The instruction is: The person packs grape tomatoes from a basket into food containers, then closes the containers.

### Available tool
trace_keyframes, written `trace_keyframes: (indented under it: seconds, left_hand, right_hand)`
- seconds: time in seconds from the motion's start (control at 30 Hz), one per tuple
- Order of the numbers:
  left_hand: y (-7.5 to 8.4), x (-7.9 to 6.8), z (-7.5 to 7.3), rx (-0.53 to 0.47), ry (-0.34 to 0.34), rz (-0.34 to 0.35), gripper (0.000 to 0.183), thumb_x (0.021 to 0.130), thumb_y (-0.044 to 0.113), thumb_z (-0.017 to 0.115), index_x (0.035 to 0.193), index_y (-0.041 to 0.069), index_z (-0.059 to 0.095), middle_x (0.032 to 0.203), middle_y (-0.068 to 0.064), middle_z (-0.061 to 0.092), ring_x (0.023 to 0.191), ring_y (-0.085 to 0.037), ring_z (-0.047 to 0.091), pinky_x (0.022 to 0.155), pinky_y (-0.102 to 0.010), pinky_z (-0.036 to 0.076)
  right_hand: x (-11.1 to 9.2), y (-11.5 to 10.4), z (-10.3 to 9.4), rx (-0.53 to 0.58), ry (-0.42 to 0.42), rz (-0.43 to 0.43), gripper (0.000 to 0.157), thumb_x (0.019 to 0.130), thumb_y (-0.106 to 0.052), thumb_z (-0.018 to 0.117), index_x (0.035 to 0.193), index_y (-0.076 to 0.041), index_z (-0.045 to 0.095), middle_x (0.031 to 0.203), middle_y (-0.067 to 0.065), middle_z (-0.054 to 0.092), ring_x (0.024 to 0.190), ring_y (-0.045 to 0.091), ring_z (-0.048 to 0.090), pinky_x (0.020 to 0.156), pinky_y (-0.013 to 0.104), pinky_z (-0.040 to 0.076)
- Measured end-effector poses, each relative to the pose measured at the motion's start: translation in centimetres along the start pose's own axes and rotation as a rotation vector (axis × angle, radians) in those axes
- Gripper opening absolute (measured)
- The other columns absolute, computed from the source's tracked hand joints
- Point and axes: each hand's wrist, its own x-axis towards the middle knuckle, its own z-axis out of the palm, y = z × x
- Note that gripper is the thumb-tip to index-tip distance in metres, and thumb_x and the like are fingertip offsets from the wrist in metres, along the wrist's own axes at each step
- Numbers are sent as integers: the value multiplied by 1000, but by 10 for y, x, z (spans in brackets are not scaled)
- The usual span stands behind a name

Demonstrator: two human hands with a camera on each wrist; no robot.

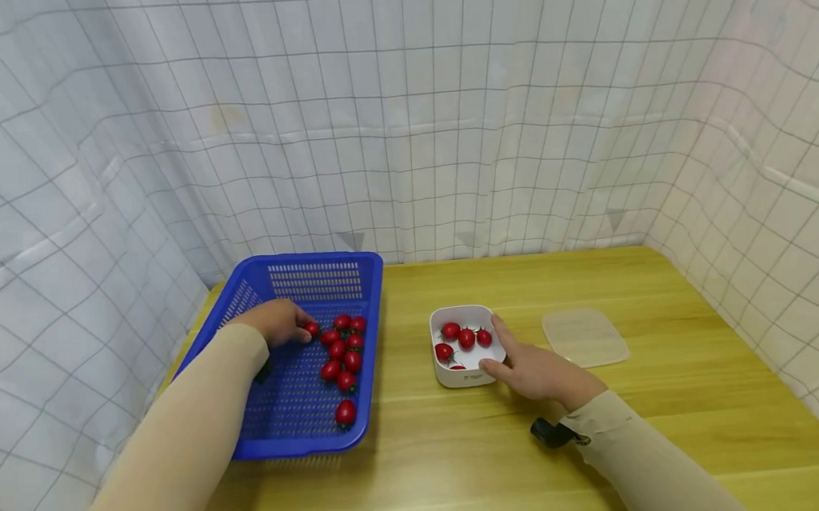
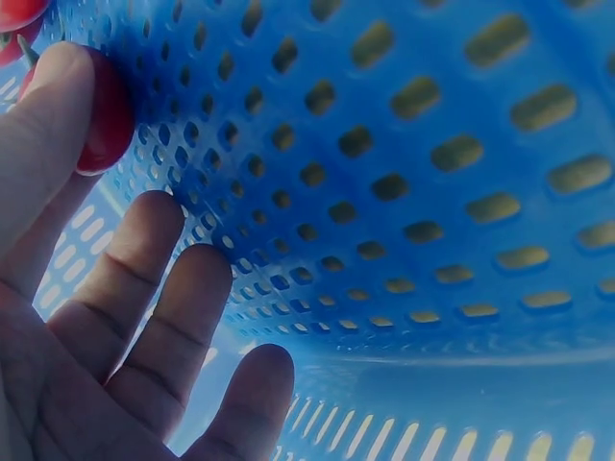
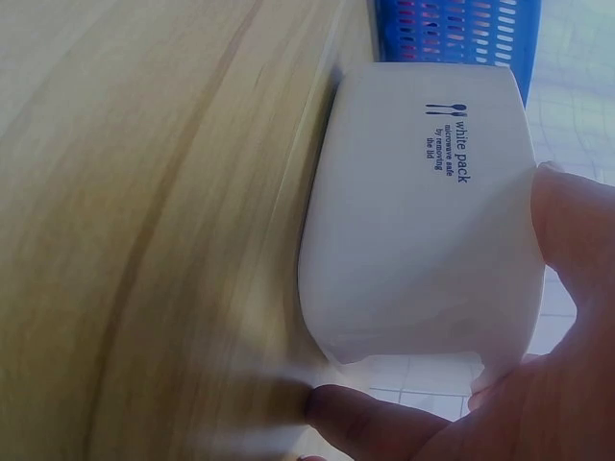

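Note:
Inside the blue slotted basket (image 1: 295, 447) on the left, my left hand (image 1: 277, 320) pinches a red cherry tomato (image 2: 109, 113) between thumb and forefinger. The other fingers are spread over the basket floor. Several loose cherry tomatoes (image 1: 346, 413) lie along the basket's right side. A small white square container (image 3: 423, 230) stands upright on the table, with several cherry tomatoes (image 1: 467, 338) in it. My right hand (image 1: 537, 370) holds this container at its near right corner, thumb at the front rim and forefinger along the right side.
A translucent square lid (image 1: 585, 338) lies flat on the wooden table (image 1: 427, 479), right of the container. White grid-patterned curtains (image 1: 442, 124) enclose the table at the back and on both sides.

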Motion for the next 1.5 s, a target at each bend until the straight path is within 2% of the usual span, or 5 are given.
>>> trace_keyframes:
  seconds: [0.2, 0.67, 0.93, 1.2, 1.5]
  left_hand:
    - [1, 1, 1, -13, -7, -22, 33, 101, 19, 70, 132, 8, 74, 134, -17, 72, 128, -38, 64, 114, -61, 45]
    - [-7, 10, 6, -29, 7, -32, 34, 101, 19, 70, 133, 7, 73, 134, -17, 72, 125, -36, 67, 113, -60, 47]
    - [-7, 10, 6, -24, 8, -35, 35, 100, 19, 72, 133, 6, 73, 134, -18, 72, 125, -36, 67, 112, -60, 47]
    - [-6, 9, 6, -7, 11, -29, 36, 101, 19, 71, 134, 5, 72, 135, -19, 71, 127, -37, 66, 113, -61, 46]
    - [-5, 7, 6, -6, 6, -25, 38, 101, 20, 70, 135, 5, 71, 136, -20, 70, 129, -38, 64, 114, -61, 45]
  right_hand:
    - [0, 0, 0, -3, 1, 2, 94, 107, -58, 47, 170, -11, -6, 154, 28, 53, 132, 41, 63, 115, 58, 46]
    - [1, 2, 1, -6, 3, 0, 97, 106, -64, 45, 170, -12, -6, 154, 28, 53, 133, 41, 62, 116, 58, 45]
    - [1, 2, 1, -6, 7, -2, 96, 107, -61, 46, 170, -12, -7, 154, 28, 52, 133, 42, 61, 116, 58, 45]
    - [2, 4, 2, -13, 8, -9, 99, 105, -68, 44, 170, -12, -7, 152, 28, 55, 129, 39, 65, 114, 57, 47]
    - [2, 5, 3, -5, 7, -7, 99, 105, -66, 44, 170, -13, -8, 154, 28, 53, 133, 41, 62, 116, 58, 45]
